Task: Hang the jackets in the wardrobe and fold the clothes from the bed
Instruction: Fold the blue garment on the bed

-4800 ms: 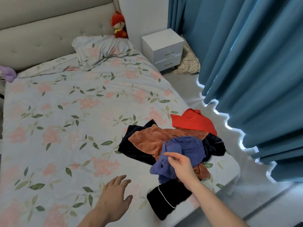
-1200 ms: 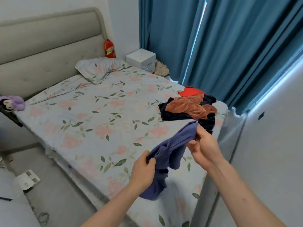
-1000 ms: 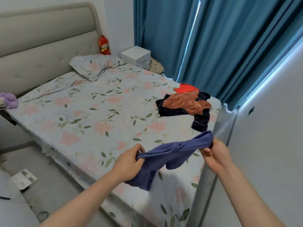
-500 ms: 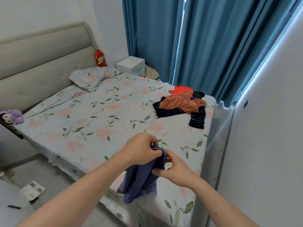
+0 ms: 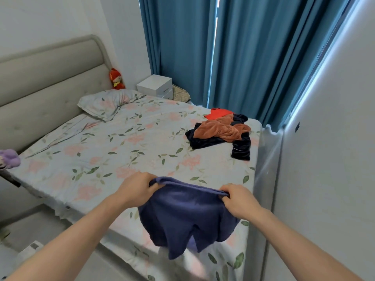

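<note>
A pair of purple-blue shorts hangs spread out in the air over the near corner of the bed. My left hand grips the left end of its top edge and my right hand grips the right end, so the two legs dangle below. Farther back on the right side of the floral sheet lies a pile of clothes: a rust-brown garment on top, a dark navy piece with white piping under it, and a red item at the back.
A floral pillow lies at the grey headboard, with a red plush toy behind it. A white nightstand stands by the blue curtains. A white wall runs close on the right. A purple toy sits at the left edge.
My hands were bunched together on the crumpled shorts half a second ago; they have moved apart along the waistband, and the shorts now hang open and flat.
</note>
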Available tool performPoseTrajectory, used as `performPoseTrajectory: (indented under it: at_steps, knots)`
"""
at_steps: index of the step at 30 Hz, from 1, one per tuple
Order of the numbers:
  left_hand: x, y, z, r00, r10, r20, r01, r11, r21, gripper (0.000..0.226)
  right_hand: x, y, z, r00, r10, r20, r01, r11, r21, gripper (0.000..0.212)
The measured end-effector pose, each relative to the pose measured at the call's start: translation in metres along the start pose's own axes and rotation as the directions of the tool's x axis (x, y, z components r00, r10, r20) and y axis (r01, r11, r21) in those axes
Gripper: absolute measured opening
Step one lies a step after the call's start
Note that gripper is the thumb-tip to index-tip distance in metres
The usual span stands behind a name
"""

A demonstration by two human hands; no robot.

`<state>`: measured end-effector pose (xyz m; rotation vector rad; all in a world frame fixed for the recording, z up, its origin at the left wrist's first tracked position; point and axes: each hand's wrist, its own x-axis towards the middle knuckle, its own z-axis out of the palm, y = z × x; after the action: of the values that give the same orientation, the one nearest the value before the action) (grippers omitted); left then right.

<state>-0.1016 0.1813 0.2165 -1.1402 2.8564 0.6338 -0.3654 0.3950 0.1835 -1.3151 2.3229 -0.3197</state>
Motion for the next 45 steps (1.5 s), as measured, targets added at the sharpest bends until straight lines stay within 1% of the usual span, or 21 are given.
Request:
performPoseTrajectory:
  at_steps: [2, 4, 6, 8, 10, 12, 16, 20, 23, 26, 27, 29, 31, 33, 35, 37, 40, 42, 45]
  knots:
    - [0.005, -0.015, 0.003, 1.000, 0.022, 0.012, -0.022, 1.000, 0.016, 0.043, 0.005, 0.000, 0.009, 0.999, 0.037, 0.013, -0.037, 0.998, -0.054, 0.031]
    - [0.011, -0.040, 0.006, 0.999, 0.030, 0.026, -0.030, 1.000, 0.006, 0.033, 0.013, -0.008, 0.020, 0.994, 0.087, 0.064, -0.086, 0.996, -0.019, 0.037]
    - [0.018, -0.069, 0.010, 0.998, 0.031, 0.062, -0.028, 0.999, -0.044, 0.023, 0.021, -0.020, 0.032, 0.984, 0.122, 0.131, -0.126, 0.992, 0.024, 0.034]
    - [0.025, -0.098, 0.016, 0.993, 0.039, 0.113, -0.029, 0.996, -0.088, 0.018, 0.030, -0.034, 0.045, 0.976, 0.146, 0.161, -0.156, 0.987, 0.049, 0.032]
    - [0.032, -0.125, 0.022, 0.986, 0.032, 0.162, -0.015, 0.994, -0.106, 0.019, 0.037, -0.049, 0.059, 0.972, 0.173, 0.162, -0.185, 0.981, 0.064, 0.032]
    - [0.040, -0.149, 0.028, 0.972, 0.022, 0.234, 0.004, 0.994, -0.111, 0.025, 0.044, -0.063, 0.076, 0.968, 0.192, 0.164, -0.204, 0.977, 0.063, 0.033]
    - [0.050, -0.184, 0.044, 0.926, 0.005, 0.377, 0.049, 0.990, -0.135, 0.026, 0.056, -0.086, 0.102, 0.953, 0.208, 0.221, -0.220, 0.975, 0.031, 0.035]
    - [0.073, -0.199, 0.046, 0.896, -0.071, 0.439, 0.202, 0.945, -0.258, 0.025, 0.072, -0.093, 0.108, 0.928, 0.300, 0.222, -0.318, 0.947, 0.053, 0.037]
    - [0.099, -0.194, 0.038, 0.875, -0.062, 0.479, 0.250, 0.907, -0.338, 0.024, 0.090, -0.090, 0.103, 0.918, 0.346, 0.191, -0.363, 0.930, 0.057, 0.034]
    - [0.131, -0.177, 0.023, 0.867, -0.047, 0.496, 0.289, 0.858, -0.425, 0.031, 0.116, -0.086, 0.084, 0.914, 0.386, 0.123, -0.399, 0.912, 0.100, 0.034]
    - [0.144, -0.172, 0.016, 0.876, -0.053, 0.479, 0.293, 0.848, -0.443, 0.031, 0.126, -0.084, 0.074, 0.913, 0.399, 0.091, -0.407, 0.906, 0.118, 0.034]
    - [0.171, -0.160, -0.001, 0.916, -0.062, 0.397, 0.264, 0.838, -0.478, 0.029, 0.148, -0.080, 0.050, 0.913, 0.407, 0.019, -0.405, 0.902, 0.149, 0.031]
    - [0.199, -0.146, -0.025, 0.959, -0.042, 0.279, 0.175, 0.865, -0.470, 0.023, 0.170, -0.080, 0.018, 0.914, 0.400, -0.067, -0.379, 0.901, 0.211, 0.028]
    - [0.225, -0.129, -0.056, 0.987, -0.037, 0.159, 0.103, 0.897, -0.430, 0.018, 0.191, -0.086, -0.025, 0.908, 0.384, -0.169, -0.324, 0.898, 0.297, 0.025]
    - [0.247, -0.106, -0.096, 1.000, -0.012, 0.003, 0.012, 0.913, -0.407, 0.017, 0.209, -0.097, -0.073, 0.885, 0.343, -0.315, -0.224, 0.907, 0.358, 0.023]
    - [0.262, -0.081, -0.140, 0.987, 0.020, -0.157, -0.082, 0.912, -0.402, 0.018, 0.223, -0.108, -0.119, 0.834, 0.296, -0.466, -0.110, 0.916, 0.385, 0.025]
    - [0.272, -0.052, -0.202, 0.934, 0.053, -0.354, -0.197, 0.903, -0.382, 0.020, 0.227, -0.128, -0.179, 0.736, 0.229, -0.638, 0.019, 0.934, 0.357, 0.034]
    - [0.272, -0.041, -0.234, 0.899, 0.089, -0.429, -0.262, 0.894, -0.364, 0.017, 0.224, -0.141, -0.211, 0.698, 0.175, -0.694, 0.098, 0.937, 0.334, 0.038]
    - [0.265, -0.037, -0.259, 0.867, 0.121, -0.484, -0.326, 0.871, -0.368, 0.015, 0.219, -0.149, -0.232, 0.668, 0.093, -0.738, 0.204, 0.932, 0.301, 0.038]
